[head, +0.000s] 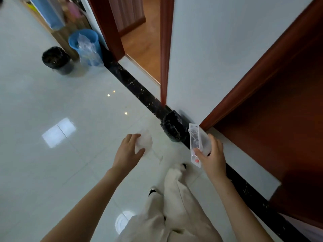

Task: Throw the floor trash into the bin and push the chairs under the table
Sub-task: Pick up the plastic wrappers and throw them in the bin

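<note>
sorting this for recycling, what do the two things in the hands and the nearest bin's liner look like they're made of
Long tray in the right hand: rigid clear plastic, glossy, moulded edges.
Wad in the left hand: probably thin clear plastic film; crinkled, see-through, blurred.
Bin liner: looks like thin black plastic, wrinkled and shiny at the rim.

Probably a home hallway: glossy tiled floor, wooden doorways.

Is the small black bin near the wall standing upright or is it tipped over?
Upright. The black bin stands against the wall with its bag-lined mouth facing up.
</note>
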{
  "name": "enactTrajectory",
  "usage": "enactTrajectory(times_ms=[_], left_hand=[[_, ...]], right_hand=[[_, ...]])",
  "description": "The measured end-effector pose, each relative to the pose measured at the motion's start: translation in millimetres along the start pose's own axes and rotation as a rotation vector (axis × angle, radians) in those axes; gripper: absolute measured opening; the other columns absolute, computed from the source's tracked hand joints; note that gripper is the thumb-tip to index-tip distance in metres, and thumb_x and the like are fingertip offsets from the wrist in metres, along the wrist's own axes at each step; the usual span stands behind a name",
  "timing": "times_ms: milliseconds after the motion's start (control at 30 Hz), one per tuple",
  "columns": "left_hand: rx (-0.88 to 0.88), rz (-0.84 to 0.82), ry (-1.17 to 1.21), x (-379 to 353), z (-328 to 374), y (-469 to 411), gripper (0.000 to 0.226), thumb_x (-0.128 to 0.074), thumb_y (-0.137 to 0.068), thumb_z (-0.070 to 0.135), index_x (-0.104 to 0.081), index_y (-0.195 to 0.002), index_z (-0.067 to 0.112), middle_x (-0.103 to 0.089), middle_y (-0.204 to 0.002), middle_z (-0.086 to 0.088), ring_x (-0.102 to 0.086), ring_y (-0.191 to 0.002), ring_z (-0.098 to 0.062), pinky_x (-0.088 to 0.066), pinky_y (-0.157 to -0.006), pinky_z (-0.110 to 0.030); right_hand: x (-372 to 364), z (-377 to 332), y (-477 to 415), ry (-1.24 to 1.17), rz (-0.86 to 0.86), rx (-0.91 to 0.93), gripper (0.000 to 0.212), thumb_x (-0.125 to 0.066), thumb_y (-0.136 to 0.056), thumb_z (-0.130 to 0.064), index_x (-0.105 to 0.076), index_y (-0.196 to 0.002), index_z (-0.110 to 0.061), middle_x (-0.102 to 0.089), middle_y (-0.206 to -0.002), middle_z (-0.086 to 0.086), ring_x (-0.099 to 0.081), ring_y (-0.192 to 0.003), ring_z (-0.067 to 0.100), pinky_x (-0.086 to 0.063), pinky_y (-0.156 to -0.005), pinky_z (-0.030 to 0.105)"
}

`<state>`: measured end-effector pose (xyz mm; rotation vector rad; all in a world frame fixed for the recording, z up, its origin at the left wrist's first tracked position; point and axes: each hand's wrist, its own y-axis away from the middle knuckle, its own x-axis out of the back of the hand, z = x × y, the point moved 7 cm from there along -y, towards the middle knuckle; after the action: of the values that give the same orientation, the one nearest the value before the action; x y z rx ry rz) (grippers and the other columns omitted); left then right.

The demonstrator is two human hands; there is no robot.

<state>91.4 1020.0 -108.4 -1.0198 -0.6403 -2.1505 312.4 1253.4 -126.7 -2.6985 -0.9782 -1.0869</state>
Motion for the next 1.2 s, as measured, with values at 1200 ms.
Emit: enactTrajectory(times_ms=[1200], left_hand=[[-0.247, -0.311, 0.011, -419.4, -215.0, -366.7, 0.051, -0.074, -0.077, 0.015, -0.055, -0.125, 0.015, -0.058, -0.115, 0.001, -0.054, -0.099, -0.021, -0.041, -0.080, -0.026]], right_hand=[[-378.5, 311.5, -316.0, 0.152, -0.088, -0.188, 0.079, -0.073, -0.084, -0.038, -0.031, -0.148, -0.018, -0.032, -0.148, 0.008, -0.053, -0.120, 0.025, -0.049, -0.088, 0.022]])
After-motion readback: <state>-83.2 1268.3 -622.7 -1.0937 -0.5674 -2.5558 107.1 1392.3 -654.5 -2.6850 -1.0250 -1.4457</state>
